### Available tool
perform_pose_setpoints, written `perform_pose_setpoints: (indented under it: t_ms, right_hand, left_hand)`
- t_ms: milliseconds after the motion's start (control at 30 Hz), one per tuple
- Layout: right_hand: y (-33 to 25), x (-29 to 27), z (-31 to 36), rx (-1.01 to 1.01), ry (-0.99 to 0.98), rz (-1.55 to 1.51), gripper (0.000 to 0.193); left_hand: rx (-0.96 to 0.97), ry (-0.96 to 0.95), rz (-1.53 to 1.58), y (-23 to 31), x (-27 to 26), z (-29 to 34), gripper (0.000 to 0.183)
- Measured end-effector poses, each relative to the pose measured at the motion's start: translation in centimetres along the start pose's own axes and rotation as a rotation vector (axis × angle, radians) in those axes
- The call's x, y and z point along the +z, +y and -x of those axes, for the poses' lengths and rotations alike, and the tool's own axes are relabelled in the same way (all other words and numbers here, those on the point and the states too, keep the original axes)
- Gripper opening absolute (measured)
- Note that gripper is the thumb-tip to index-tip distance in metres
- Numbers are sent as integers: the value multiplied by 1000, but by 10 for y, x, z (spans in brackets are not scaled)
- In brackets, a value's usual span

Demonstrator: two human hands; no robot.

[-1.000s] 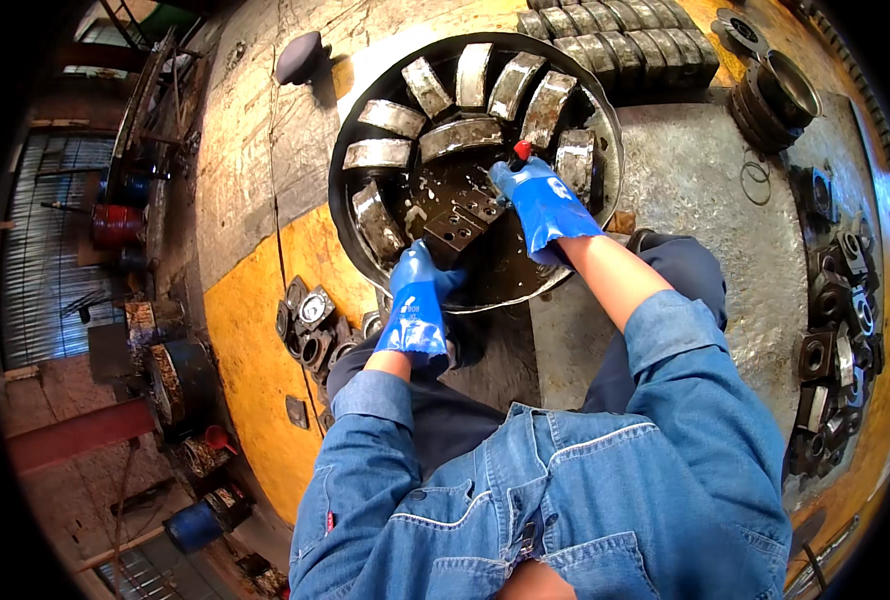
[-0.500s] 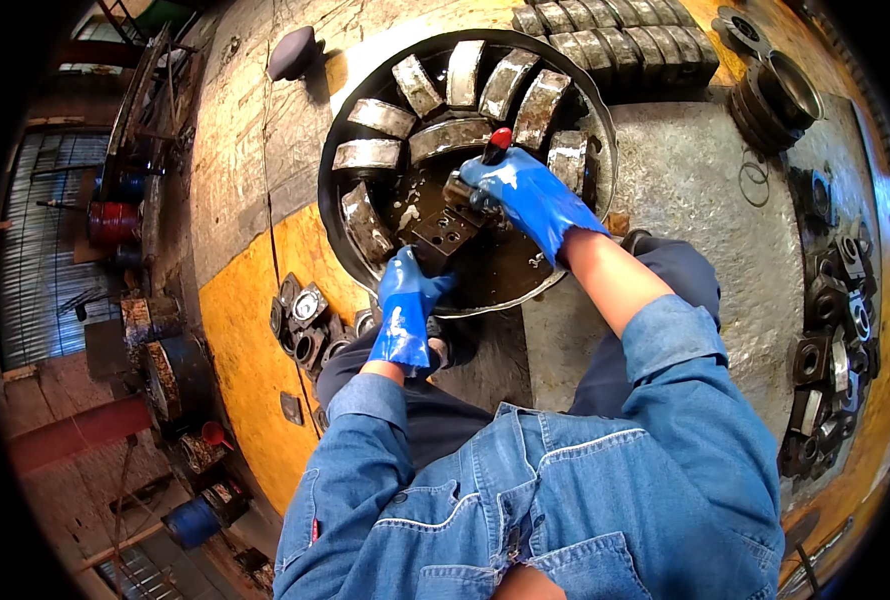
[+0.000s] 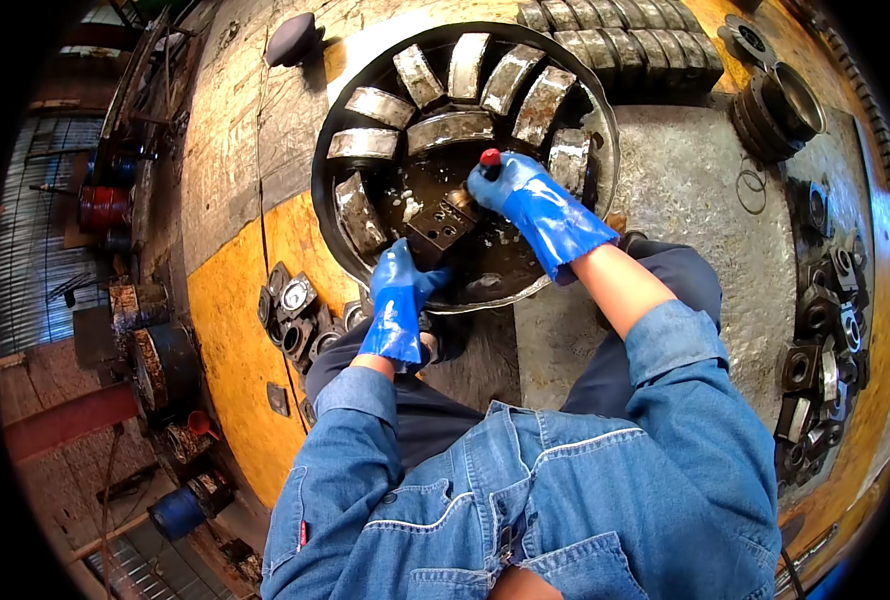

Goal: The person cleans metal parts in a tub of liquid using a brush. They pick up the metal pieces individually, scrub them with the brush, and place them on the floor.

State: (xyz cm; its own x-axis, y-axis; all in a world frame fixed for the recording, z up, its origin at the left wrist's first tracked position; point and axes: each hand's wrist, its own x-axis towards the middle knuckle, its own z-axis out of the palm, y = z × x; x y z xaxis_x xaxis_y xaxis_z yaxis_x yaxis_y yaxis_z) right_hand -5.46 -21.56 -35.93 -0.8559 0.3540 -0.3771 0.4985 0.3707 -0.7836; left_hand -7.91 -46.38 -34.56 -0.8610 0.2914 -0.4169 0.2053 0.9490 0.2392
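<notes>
Both my hands wear blue rubber gloves. My left hand (image 3: 399,300) grips the near edge of a dark square metal block (image 3: 439,226) lying in oily liquid inside a round black basin (image 3: 337,110). My right hand (image 3: 527,200) is closed around a red-tipped tool handle (image 3: 490,158), its working end down on the block. Several curved grey metal segments (image 3: 449,130) lean fanned around the basin's far and left wall.
A row of grey metal blocks (image 3: 625,40) lies beyond the basin. Ring-shaped parts (image 3: 777,105) sit at far right, small dark housings (image 3: 815,350) along the right edge, and more bearing housings (image 3: 295,310) by my left knee. A dark rounded object (image 3: 293,40) rests far left.
My right hand has shifted left and now stands the red-tipped tool over the block. My left hand has moved up from the basin's rim onto the block's edge.
</notes>
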Motion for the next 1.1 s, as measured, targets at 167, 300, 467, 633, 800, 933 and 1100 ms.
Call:
perform_pose_setpoints:
  t_ms: [167,300,467,633,800,933,1100]
  right_hand:
    - [77,41,-72,-241,136,-304,6]
    - [30,22,-26,-175,157,-126,7]
    - [0,-6,1,-129,-9,10,25]
    - [3,-19,-6,-45,88,106,39]
    - [-4,-10,8,-104,99,144,29]
    - [8,-11,-6,-115,171,19,29]
    - [2,-1,4,-102,130,145,29]
  left_hand:
    - [87,-16,13,31,-2,-16,68]
    - [66,1,59,24,-11,0,65]
    - [44,19,30,20,-4,-4,63]
    - [74,28,10,14,-1,-12,63]
    - [90,40,58,16,0,-8,63]
    - [75,28,28,17,-2,-8,63]
    - [88,1,104,13,-3,-5,65]
